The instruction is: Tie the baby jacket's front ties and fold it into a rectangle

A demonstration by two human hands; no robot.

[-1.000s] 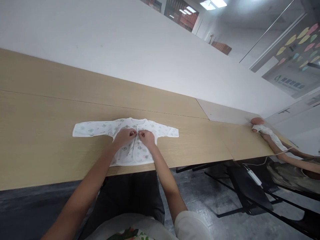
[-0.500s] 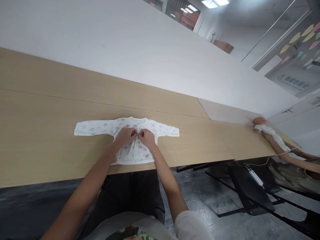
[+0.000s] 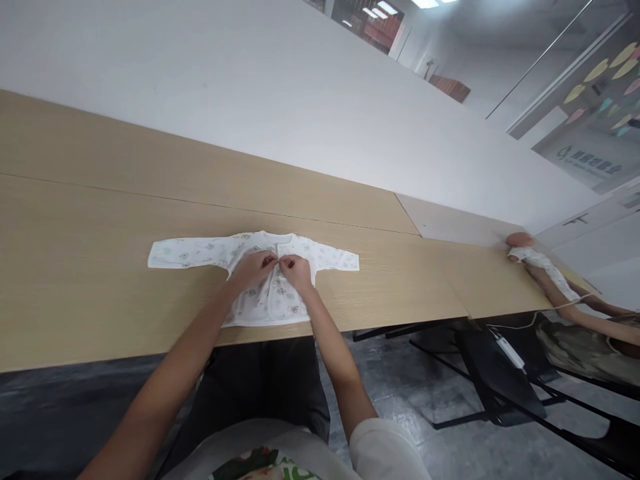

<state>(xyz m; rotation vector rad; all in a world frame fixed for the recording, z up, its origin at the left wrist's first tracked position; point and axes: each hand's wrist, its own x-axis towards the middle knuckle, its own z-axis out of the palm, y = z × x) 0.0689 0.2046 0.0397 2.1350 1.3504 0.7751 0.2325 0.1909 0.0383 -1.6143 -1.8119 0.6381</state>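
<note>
Background: pale wood-grain surface extending either side of the left hand and right hand, plain white wall beyond them.
Under both hands: small white printed cloth jacket, spread flat, its front opening directly between the two sets of fingertips.
Left grip: thumb and fingers pinched on the opening's edge.
Right grip: likewise pinched, just beside the left hand; any fastener is too small to make out.
Nearer hand: neither; both touch the opening.
Long axis: sleeve to sleeve, crosswise, reaching past each hand.
Pointing: collar beyond the hands, wallward; hem on their near side.
</note>
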